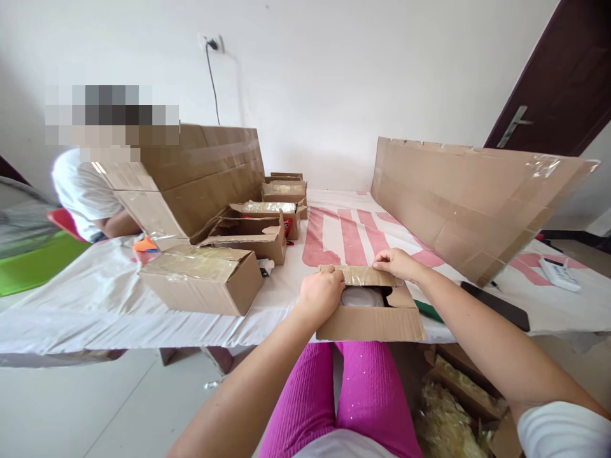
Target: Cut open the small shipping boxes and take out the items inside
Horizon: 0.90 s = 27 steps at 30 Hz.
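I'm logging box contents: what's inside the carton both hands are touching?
Inside the carton, a pale, rounded item shows partly. The taped flap and the carton's sides cover the rest; anything else there cannot be seen.

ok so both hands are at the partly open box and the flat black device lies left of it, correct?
The side is wrong: the head view shows the flat black device right of the partly open box. The left hand and right hand are at the box.
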Each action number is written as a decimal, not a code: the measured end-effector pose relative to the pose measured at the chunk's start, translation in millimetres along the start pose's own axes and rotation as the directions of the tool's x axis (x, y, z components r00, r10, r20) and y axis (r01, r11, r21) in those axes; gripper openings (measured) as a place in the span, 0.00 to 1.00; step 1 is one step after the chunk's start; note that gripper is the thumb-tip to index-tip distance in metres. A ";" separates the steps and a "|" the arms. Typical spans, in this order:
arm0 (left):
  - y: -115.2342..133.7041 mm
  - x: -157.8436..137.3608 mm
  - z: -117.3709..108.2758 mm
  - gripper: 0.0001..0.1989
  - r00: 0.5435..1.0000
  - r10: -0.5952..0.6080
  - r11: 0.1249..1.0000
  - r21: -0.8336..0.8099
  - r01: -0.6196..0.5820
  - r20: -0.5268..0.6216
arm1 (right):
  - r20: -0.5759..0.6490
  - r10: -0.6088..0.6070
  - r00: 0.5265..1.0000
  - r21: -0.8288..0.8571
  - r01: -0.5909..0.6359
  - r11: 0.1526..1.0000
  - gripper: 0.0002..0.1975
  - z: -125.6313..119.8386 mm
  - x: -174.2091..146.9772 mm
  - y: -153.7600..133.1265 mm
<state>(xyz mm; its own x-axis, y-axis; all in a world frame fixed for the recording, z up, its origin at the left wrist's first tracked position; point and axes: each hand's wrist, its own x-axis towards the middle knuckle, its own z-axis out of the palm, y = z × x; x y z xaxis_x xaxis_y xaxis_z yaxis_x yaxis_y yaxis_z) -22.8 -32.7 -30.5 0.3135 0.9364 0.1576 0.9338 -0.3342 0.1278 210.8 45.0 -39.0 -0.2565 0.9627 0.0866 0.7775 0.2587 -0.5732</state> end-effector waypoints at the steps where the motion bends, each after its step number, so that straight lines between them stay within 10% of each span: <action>1: 0.1 -0.2 -0.2 0.11 1.000 -0.001 1.000 0.003 0.001 0.001 | -0.018 -0.003 1.000 -0.002 0.003 1.000 0.07 1.4 0.2 -0.3; 17: 0.7 -3.0 -2.3 0.10 1.000 0.011 1.000 0.007 -0.011 0.029 | -0.236 -0.285 0.929 -0.144 0.257 0.956 0.06 11.5 -20.4 -10.2; 27: -0.9 -1.0 0.5 0.09 1.000 0.012 1.000 0.001 -0.012 0.014 | -0.278 -0.194 0.941 -0.066 0.183 0.981 0.08 1.5 -19.9 -16.9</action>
<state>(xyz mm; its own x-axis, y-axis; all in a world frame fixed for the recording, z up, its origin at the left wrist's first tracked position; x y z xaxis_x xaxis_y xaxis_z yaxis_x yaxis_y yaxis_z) -23.9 -33.3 -31.2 0.3274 0.9337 0.1451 0.9301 -0.3455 0.1244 202.0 21.3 -32.3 -0.2325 0.8774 0.4197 0.7535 0.4353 -0.4926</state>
